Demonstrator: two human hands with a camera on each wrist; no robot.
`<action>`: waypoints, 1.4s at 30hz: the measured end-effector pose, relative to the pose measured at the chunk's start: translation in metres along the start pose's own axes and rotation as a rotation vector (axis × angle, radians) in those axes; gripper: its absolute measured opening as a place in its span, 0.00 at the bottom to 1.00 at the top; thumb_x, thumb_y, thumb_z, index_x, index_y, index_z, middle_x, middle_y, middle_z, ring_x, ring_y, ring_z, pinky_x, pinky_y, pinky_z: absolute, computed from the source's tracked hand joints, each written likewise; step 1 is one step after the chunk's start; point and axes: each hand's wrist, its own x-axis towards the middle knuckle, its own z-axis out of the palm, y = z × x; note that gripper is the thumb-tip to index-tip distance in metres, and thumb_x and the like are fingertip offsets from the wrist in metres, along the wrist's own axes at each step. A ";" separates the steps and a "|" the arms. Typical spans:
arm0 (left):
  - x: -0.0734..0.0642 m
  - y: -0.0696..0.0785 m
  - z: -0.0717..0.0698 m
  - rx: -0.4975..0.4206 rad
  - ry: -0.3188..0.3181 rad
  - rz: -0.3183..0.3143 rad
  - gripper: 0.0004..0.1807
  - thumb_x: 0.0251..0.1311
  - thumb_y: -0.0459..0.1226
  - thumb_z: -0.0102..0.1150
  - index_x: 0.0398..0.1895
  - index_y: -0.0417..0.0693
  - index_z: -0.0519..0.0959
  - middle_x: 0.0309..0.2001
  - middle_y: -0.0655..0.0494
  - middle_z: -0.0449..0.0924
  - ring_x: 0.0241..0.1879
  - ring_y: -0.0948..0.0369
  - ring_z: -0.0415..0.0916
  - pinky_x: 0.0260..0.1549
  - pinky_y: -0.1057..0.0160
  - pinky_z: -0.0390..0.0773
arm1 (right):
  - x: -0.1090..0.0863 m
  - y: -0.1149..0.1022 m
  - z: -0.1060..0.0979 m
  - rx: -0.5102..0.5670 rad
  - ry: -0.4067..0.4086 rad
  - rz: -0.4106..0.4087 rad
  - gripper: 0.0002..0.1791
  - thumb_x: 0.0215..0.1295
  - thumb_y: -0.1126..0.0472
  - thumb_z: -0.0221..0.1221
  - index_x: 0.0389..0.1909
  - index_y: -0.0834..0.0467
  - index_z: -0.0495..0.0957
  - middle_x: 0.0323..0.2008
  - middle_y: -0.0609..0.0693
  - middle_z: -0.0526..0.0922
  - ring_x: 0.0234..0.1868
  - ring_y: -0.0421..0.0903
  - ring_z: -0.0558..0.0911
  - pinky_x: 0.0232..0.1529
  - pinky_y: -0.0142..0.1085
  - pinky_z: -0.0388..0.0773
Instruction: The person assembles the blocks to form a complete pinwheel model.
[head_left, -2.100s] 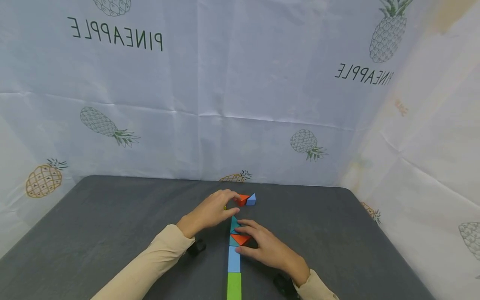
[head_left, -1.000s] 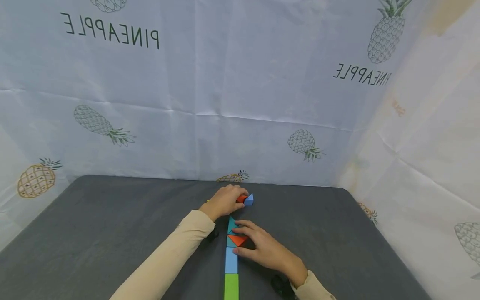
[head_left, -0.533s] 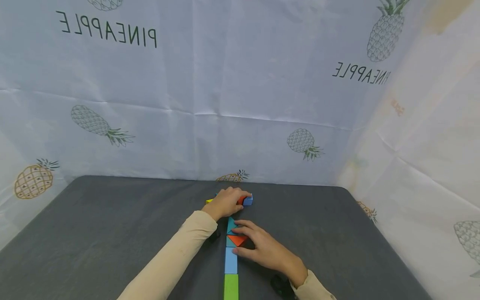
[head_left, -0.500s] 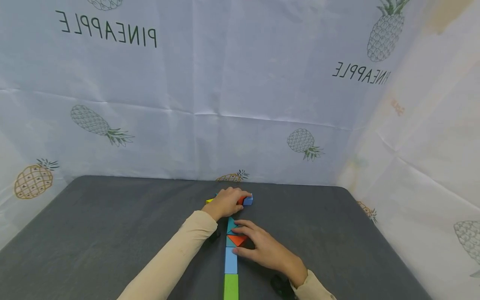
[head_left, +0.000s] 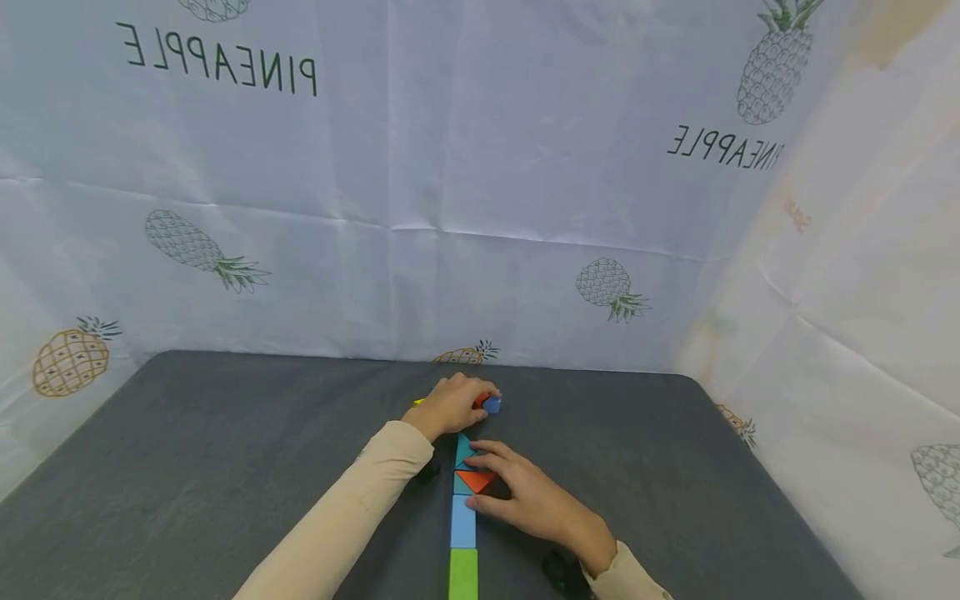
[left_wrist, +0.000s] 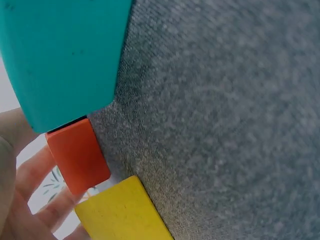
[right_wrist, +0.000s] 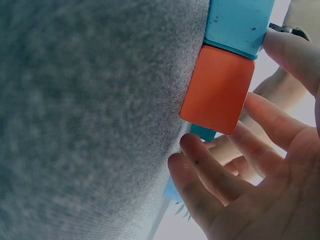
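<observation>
At the far end of the row, my left hand (head_left: 450, 407) pinches a small blue triangular block (head_left: 492, 405) between thumb and fingertips. Beside it, a red block (head_left: 480, 402) is partly hidden by the fingers. My right hand (head_left: 532, 496) lies along the right side of the row, fingers loosely bent. Its thumb is at a light blue block (head_left: 462, 521) and its fingertips are by the teal triangular block (head_left: 462, 450) and the red triangular block (head_left: 476, 481). In the right wrist view the fingers stand beside the red block (right_wrist: 219, 90) without wrapping it.
A green block (head_left: 462, 575) forms the near end of the row on the dark grey table (head_left: 225, 483). Left of my left hand, a yellow block (head_left: 418, 402) peeks out. A pineapple-print cloth (head_left: 495, 167) hangs behind the table.
My left hand has moved right and away to the blue triangular block, which has now turned and shifted slightly toward me. The right hand has stayed beside the row.
</observation>
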 end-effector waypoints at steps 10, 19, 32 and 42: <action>-0.002 0.001 -0.002 -0.020 0.031 0.018 0.11 0.63 0.37 0.66 0.47 0.52 0.81 0.44 0.51 0.82 0.44 0.53 0.76 0.47 0.51 0.78 | 0.000 -0.001 0.001 -0.004 0.006 -0.006 0.32 0.69 0.37 0.55 0.65 0.53 0.74 0.73 0.47 0.64 0.69 0.52 0.71 0.65 0.52 0.72; -0.002 0.002 -0.002 0.013 0.010 0.045 0.19 0.62 0.35 0.66 0.57 0.52 0.79 0.52 0.51 0.83 0.50 0.52 0.81 0.50 0.52 0.80 | -0.001 0.000 0.001 -0.001 0.009 -0.004 0.33 0.69 0.36 0.55 0.66 0.52 0.73 0.72 0.46 0.65 0.68 0.52 0.72 0.65 0.52 0.71; -0.003 0.004 -0.002 0.026 0.038 0.046 0.12 0.64 0.37 0.64 0.51 0.55 0.83 0.48 0.51 0.83 0.48 0.53 0.79 0.48 0.52 0.79 | -0.001 0.000 0.001 -0.005 0.017 -0.024 0.32 0.69 0.38 0.55 0.67 0.52 0.72 0.72 0.46 0.65 0.68 0.50 0.72 0.65 0.50 0.72; -0.002 0.005 -0.003 -0.045 0.070 0.069 0.12 0.65 0.36 0.63 0.50 0.51 0.83 0.46 0.53 0.83 0.46 0.56 0.81 0.45 0.56 0.81 | -0.002 0.000 0.001 0.004 0.011 -0.021 0.32 0.69 0.38 0.55 0.67 0.51 0.72 0.73 0.47 0.64 0.67 0.50 0.73 0.64 0.48 0.73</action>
